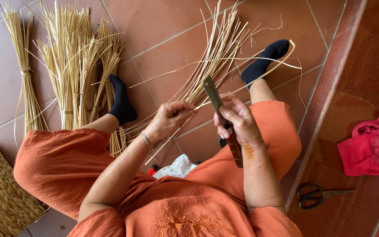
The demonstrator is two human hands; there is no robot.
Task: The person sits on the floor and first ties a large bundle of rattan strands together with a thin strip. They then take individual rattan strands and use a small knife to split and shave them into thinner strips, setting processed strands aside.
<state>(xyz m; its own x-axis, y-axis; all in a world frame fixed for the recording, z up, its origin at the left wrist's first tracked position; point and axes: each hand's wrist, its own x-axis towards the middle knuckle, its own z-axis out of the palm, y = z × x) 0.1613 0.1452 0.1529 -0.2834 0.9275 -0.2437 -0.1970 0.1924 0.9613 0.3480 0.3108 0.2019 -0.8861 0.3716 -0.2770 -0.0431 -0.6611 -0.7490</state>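
A pale yellow straw strand [242, 85], thin and flat, runs from between the two hands up and to the right, curving in a loop above the right foot. The left hand [169, 119] pinches its near end with closed fingers; the right hand [237, 120] is clenched around a knife [222, 118] with a dark wooden handle, its dull blade laid against the strand. Loose straws [213, 52] fan across the terracotta tiled floor [163, 26]; tied straw bundles [73, 66] lie left, black scissors [316, 195] right.
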